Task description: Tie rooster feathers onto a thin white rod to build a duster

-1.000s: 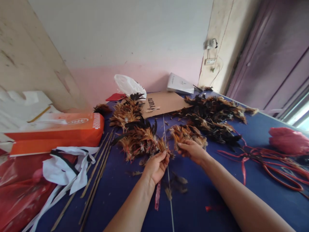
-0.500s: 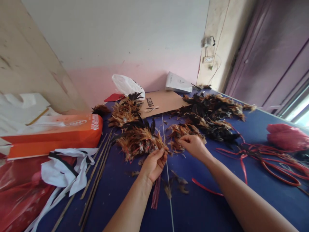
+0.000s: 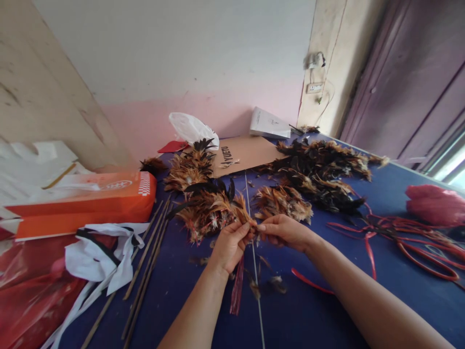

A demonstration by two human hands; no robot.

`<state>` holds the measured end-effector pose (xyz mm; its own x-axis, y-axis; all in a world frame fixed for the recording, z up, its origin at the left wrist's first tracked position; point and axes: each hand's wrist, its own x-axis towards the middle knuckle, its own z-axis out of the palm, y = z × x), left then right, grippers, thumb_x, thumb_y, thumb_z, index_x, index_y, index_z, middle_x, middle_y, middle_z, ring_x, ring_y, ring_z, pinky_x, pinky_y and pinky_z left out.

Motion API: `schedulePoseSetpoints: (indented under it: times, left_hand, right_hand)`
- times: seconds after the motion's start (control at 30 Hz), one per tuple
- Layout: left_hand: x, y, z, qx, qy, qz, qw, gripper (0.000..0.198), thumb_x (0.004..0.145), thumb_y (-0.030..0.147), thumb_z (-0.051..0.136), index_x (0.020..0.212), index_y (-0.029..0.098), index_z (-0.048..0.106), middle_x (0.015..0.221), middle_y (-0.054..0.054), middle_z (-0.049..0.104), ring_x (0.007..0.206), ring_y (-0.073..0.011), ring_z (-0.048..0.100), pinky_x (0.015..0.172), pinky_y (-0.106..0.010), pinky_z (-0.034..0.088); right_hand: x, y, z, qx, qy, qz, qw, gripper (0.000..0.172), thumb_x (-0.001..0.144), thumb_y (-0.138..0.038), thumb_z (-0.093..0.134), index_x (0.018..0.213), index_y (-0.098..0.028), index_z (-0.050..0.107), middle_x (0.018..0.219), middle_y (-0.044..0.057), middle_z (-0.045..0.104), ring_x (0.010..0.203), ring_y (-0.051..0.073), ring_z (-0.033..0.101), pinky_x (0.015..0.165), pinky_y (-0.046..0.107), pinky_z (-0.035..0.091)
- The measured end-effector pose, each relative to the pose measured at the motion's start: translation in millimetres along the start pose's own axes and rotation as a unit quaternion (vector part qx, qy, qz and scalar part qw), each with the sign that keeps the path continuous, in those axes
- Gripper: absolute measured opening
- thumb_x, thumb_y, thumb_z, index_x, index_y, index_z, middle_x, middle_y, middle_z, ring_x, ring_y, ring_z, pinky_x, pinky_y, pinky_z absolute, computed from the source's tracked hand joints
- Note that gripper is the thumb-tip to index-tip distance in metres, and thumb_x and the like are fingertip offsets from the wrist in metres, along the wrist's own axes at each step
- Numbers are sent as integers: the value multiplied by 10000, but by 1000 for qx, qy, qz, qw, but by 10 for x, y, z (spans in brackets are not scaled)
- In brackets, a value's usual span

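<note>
My left hand [image 3: 229, 246] pinches a small bunch of orange-brown feathers [image 3: 242, 209], tips pointing away from me. Thumb and fingers of my right hand [image 3: 283, 231] close at the quill end of that bunch, touching the left fingertips; what they pinch is too small to make out. Below my left hand hangs or lies a strip of pink-red ribbon [image 3: 237, 291]. Just beyond my right hand is a loose brown feather pile [image 3: 283, 201]. Left of the bunch lie feather clusters [image 3: 207, 208] with red and white at their bases.
A big dark feather heap [image 3: 319, 169] lies at the back right, beside a cardboard sheet [image 3: 247, 152]. Red cords [image 3: 407, 237] and a pink bundle [image 3: 434, 206] are at right. Thin sticks [image 3: 148, 271], white cloth [image 3: 98, 257] and an orange bag [image 3: 83, 203] lie left.
My right hand has moved from the loose brown feather pile leftward and toward me, and now meets my left hand at the bunch. My left hand stays nearly in place.
</note>
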<state>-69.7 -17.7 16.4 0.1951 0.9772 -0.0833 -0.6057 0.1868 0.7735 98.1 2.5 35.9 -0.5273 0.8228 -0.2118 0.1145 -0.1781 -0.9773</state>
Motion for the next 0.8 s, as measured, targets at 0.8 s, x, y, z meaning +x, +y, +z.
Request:
schedulePoseSetpoints:
  times: [0.8]
  left_hand:
    - [11, 5, -6, 25, 84, 40, 995, 160, 617, 186, 707, 767, 134, 686, 833, -51, 684, 678, -105, 611, 560, -163, 465]
  right_hand:
    - [104, 98, 26, 103, 120, -29, 987, 228, 582, -342, 712, 634, -136, 628, 535, -30, 543, 443, 47, 459, 404, 172, 345]
